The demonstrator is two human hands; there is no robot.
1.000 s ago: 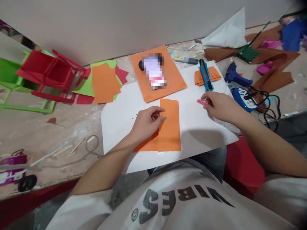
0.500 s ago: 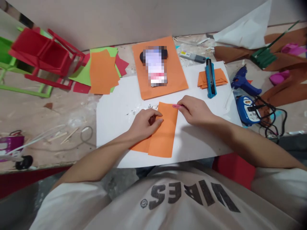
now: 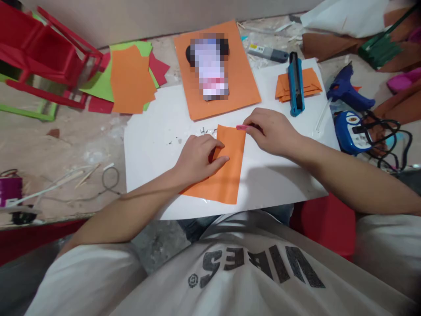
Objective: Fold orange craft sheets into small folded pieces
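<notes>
Pink tool (image 3: 242,127): slim, clamped between the thumb and index finger of the right hand (image 3: 271,131); its tip lies over the upper right corner of the orange sheet (image 3: 232,171), though whether it presses down cannot be told.
Left hand (image 3: 197,158): thumb and index finger apart, resting on the left part of the orange sheet.
Orange sheet position: between the 2 hands, flat on the white board (image 3: 148,140), lower edge toward the person; whether it is 1 folded layer or 2 overlapping cannot be told.
Step at the corner: it looks like working the right edge, the left hand steadying.
Next move along the edge: would seem to call for a firm left hand and even, light pressure, so the paper does not slip.
Teal cutter (image 3: 297,85): lies across folded orange pieces (image 3: 312,83), beyond the right hand.
Orange card (image 3: 243,83): beyond the 2 hands, bearing a phone-shaped thing (image 3: 208,70) masked by pixels.
Glue gun (image 3: 350,90): blue, right of the teal cutter.
Hollow forms: the red model chair (image 3: 59,46) at far left has a box-like seat, and the magenta piece (image 3: 403,80) at far right looks curved; contents of these 2 cannot be told.
</notes>
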